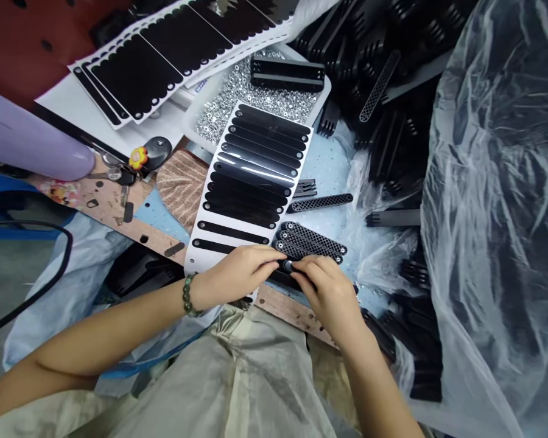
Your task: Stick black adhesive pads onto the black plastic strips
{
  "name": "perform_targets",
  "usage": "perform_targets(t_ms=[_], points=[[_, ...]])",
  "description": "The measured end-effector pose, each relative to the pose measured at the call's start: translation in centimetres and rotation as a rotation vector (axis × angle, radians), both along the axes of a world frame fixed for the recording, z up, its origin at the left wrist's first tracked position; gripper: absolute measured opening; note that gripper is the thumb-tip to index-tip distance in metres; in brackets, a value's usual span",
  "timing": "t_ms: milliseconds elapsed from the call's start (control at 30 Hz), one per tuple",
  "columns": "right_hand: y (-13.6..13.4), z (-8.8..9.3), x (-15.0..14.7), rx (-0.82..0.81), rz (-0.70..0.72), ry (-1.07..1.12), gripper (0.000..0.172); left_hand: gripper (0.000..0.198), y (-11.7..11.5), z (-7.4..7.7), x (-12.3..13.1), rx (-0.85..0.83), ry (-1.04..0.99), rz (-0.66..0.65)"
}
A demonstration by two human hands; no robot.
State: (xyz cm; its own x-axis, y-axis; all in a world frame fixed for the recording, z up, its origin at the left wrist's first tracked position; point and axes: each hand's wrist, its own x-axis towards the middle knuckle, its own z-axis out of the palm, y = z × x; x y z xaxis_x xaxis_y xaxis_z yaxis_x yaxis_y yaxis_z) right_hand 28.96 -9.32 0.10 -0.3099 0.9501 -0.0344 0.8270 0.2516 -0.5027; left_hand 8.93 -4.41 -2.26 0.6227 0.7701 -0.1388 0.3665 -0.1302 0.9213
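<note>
Fingertips of left hand (237, 274) and right hand (329, 291) are closed together on one black strip (287, 266), at the near edge of the white backing sheet (196, 258), mid-bench (329, 164). Sheet carries a column of glossy black stickers (256, 167). Three mesh strips (311, 242) lie just beyond the right hand, touching each other; a fourth (319, 202) sits apart. White tray (190, 125) at the back holds small silver fasteners (251, 97) and a black comb part (287, 74). Clear plastic bag (497, 213) crowds the right edge beside piled black parts (393, 158). Keys (119, 176) at left.
</note>
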Motion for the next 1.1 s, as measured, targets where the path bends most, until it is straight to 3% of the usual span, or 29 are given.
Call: perform_targets(t_ms=[267,400,533,633,700,933,1100], points=[[0.6,0.3,-0.7,0.0,0.047,-0.053,0.014,0.027,0.4,-0.6,0.7,-0.103,-0.098,-0.008],[0.5,0.6,-1.1,-0.032,0.03,-0.092,0.014,0.02,0.3,-0.9,1.3,-0.216,-0.098,0.068],[-0.7,1.2,-0.3,-0.009,-0.1,-0.226,0.021,0.019,0.2,-0.9,1.6,-0.353,-0.12,0.103],[-1.8,1.0,0.7,-0.019,-0.212,-0.147,0.017,0.021,0.0,-0.9,1.7,-0.446,-0.142,0.104],[-2.3,0.6,1.1,-0.062,-0.241,-0.037,0.01,0.023,-0.1,-0.9,1.8,-0.446,-0.144,0.102],[-1.8,-0.2,1.6,-0.141,-0.28,0.124,0.012,0.021,-0.3,-1.2,2.1,-0.345,-0.066,0.08],[-1.6,0.0,1.7,-0.191,-0.295,0.068,0.009,0.019,-0.2,-1.2,2.1,-0.31,-0.039,0.053]])
